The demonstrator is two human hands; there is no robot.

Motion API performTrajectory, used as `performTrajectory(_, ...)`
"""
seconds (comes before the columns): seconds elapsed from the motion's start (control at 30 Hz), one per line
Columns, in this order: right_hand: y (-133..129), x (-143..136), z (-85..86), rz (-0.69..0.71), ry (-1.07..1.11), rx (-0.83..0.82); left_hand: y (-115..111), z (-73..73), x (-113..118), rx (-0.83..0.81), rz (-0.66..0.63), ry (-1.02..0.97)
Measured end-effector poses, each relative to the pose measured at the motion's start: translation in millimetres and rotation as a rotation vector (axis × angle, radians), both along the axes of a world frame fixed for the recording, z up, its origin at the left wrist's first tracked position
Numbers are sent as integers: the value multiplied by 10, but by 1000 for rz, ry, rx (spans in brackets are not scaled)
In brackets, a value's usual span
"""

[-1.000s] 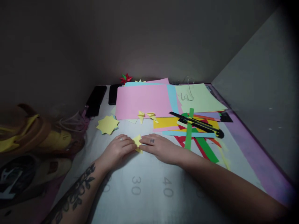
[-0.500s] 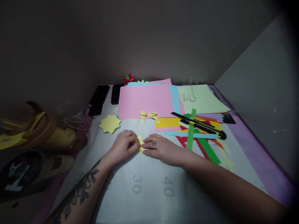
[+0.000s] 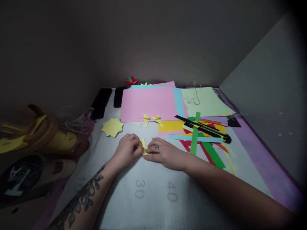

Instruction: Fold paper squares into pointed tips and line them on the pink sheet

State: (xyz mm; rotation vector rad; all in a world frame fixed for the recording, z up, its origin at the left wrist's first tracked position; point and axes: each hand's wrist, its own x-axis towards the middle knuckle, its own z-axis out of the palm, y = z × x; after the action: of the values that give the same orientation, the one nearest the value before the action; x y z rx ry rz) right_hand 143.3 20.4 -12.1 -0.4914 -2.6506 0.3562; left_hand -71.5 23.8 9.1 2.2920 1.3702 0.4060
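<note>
Paper piece, small, yellow and folded to a point at its far end, is lying on a white mat with printed grey numerals, between the two hands. Compared with one second ago, it is showing as a narrower sliver. The left hand, then lying flatter with its fingers extended, is now curling its fingers inward, with thumb and forefinger meeting at the left edge of the piece. Part of this contact is hidden; whether the left fingers are gripping the paper cannot be told. The right hand is holding much the same position as before, its fingers stretching out with narrow gaps between them and its fingertips resting at the right edge of the piece, near its lower end.

Beyond the hands, two small yellow folded-paper forms with sharp creases are sitting at the near edge of a flat, smooth pink rectangular paper sheet. To the left, a stack of star-shaped paper cutouts, yellow on top, is lying near the left hand. To the right, a black utility knife with yellow parts is crossing a straight green paper strip.
</note>
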Motion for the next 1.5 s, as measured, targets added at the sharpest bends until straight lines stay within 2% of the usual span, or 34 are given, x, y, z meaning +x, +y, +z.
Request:
performTrajectory(0.87, 2, 28, -71, -2, 67, -109, -65, -12, 115, 31, 162, 87)
performTrajectory(1.07, -5, 29, -26, -22, 64, -157, -77, -26, 113, 53, 173, 84)
performTrajectory(1.5, -18, 34, 9, -2, -52, -63, -87, -25, 95, 40, 182, 70)
